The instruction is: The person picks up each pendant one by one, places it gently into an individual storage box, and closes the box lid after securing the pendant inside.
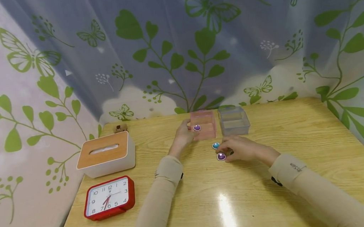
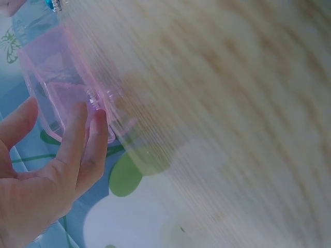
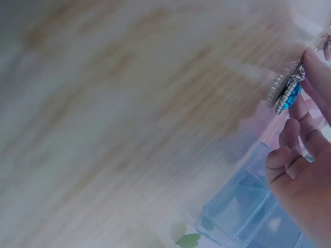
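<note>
My left hand [image 1: 183, 134] is at the left side of the pink clear plastic box [image 1: 210, 129], fingers extended and thumb apart in the left wrist view. A purple heart-shaped gem [image 1: 197, 127] shows beside its fingertips; whether it is inside the box I cannot tell. My right hand [image 1: 240, 148], fingers bent, pinches a second purple heart gem [image 1: 221, 156] with pale beaded edging, low over the table. Just beyond its fingers lies a blue gem [image 1: 216, 145], seen edge-on in the right wrist view. The thumb is out of that view.
A grey-blue clear box [image 1: 234, 125] stands right of the pink one. On the left are a tissue box [image 1: 115, 161] with a wooden top, a red clock [image 1: 110, 197] and a small brown object [image 1: 120, 128]. Patterned curtain [image 1: 177, 56] hangs behind the wooden table [image 1: 299, 136].
</note>
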{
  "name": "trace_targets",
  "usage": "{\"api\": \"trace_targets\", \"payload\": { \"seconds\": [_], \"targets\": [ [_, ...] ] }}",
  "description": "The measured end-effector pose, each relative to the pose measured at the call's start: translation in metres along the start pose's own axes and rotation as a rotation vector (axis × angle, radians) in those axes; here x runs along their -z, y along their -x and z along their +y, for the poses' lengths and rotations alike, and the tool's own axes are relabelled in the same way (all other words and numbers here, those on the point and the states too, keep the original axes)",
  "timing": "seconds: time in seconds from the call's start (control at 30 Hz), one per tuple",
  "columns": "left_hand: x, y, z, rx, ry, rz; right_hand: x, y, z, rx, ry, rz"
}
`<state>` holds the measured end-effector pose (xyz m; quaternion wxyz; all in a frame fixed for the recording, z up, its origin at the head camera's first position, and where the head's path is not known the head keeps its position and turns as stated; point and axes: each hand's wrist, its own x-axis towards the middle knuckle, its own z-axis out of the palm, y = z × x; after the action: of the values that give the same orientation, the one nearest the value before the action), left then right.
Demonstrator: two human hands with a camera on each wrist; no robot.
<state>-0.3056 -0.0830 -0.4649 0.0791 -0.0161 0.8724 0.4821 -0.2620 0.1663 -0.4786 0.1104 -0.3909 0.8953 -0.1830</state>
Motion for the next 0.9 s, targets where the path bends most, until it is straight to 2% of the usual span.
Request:
{"api": "trace_targets", "payload": {
  "seconds": [0.17,0.5,0.57,0.67,0.9],
  "targets": [
    [0.0,0.0,0.001,0.003,0.002,-0.001,-0.001,-0.002,-0.001,0.036,0.098,0.02],
    [0.0,0.001,0.0,0.001,0.01,0.005,-0.006,-0.003,0.0,0.182,0.309,0.101],
    [-0.001,0.001,0.0,0.004,0.011,0.002,-0.007,-0.004,0.0,0.2,0.318,0.117],
    [-0.001,0.0,0.0,0.011,0.008,-0.005,-0.005,-0.004,0.0,0.18,0.243,0.131],
    [0.0,0.001,0.001,0.004,-0.006,-0.008,0.007,-0.005,-0.005,0.114,-0.137,0.157]
  ]
}}
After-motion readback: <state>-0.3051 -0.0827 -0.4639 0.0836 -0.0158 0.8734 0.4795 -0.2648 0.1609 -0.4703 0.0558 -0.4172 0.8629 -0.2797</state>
